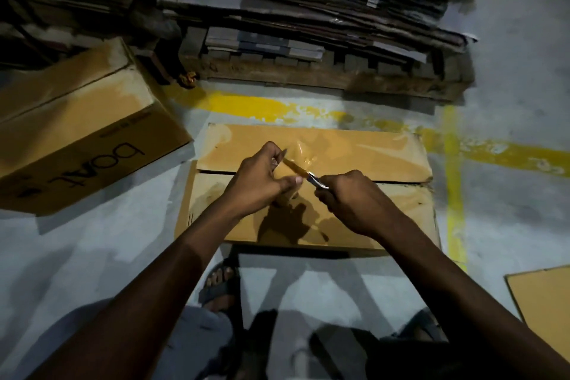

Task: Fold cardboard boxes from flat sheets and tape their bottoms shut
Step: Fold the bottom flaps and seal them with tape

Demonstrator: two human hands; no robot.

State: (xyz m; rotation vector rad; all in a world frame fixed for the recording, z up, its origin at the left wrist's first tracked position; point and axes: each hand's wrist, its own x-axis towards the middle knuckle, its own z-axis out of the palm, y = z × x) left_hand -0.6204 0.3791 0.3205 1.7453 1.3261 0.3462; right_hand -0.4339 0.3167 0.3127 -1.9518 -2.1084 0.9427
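Beginning at the fingertips, a strip of clear tape [295, 166] was found pinched between the thumb and curled fingers of the left hand [262, 179], just left of the frame's centre, and held taut above the box. The fingers of the right hand [354, 203] were found curled tightly round a small metal tool [317, 183], whose bright tip was set against the lower end of the strip; the tool's exact kind could not be determined. Both hands were held close together, and their shadows were cast on the cardboard beneath.

The cardboard box [370, 151] was located on the floor at the centre of the frame. Its two flaps were closed along a seam running left to right under the hands, and glossy tape was noted on the upper flap.

A second box [77, 133], printed with lettering, was recorded lying askew at the left edge. A pallet [308, 71] loaded with flat sheets [308, 9] was seen across the top. Yellow floor lines [246, 105] were noted beyond the box, a loose sheet [539, 302] at lower right, and a sandalled foot [219, 284] below the box.
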